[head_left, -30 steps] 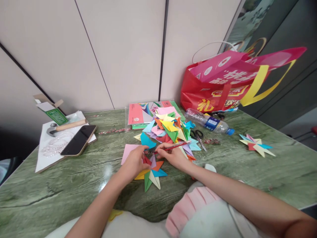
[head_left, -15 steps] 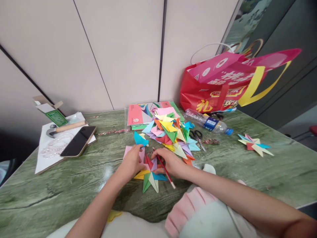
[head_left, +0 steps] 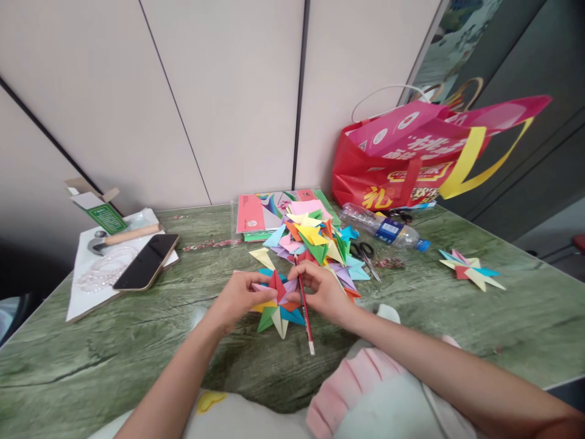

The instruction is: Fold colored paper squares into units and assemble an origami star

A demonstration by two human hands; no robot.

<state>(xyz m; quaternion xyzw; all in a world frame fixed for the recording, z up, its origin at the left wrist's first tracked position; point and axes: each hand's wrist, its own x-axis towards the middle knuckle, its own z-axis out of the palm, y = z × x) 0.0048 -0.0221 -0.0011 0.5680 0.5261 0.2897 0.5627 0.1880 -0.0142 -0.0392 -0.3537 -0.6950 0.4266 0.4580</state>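
Observation:
A multicoloured folded-paper star (head_left: 280, 314) is in front of me, its points red, yellow, green, cream, blue and lilac. My left hand (head_left: 242, 299) pinches its left side, thumb near the red point. On the opposite side, my right hand (head_left: 322, 292) grips the star's edge with a red pencil (head_left: 305, 314) tucked between its fingers, eraser end toward me. Just behind the star lies a cream folded piece (head_left: 262, 257). A heap of coloured folded pieces (head_left: 315, 235) rises beyond my right hand. My fingers partly cover the star's sides.
Scissors (head_left: 365, 259) and a plastic bottle (head_left: 388, 228) lie right of the heap, before a red bag (head_left: 393, 164). Another paper star (head_left: 470, 268) rests far right. Paper packs (head_left: 258, 213) stand behind. Leftward are a phone (head_left: 147, 262), hammer (head_left: 123, 236), beads (head_left: 107, 268) and box (head_left: 103, 213).
My left hand has drawn back toward me and closed on the star's left side. The blue piece near its fingertips has left its spot; blue now shows behind the red point.

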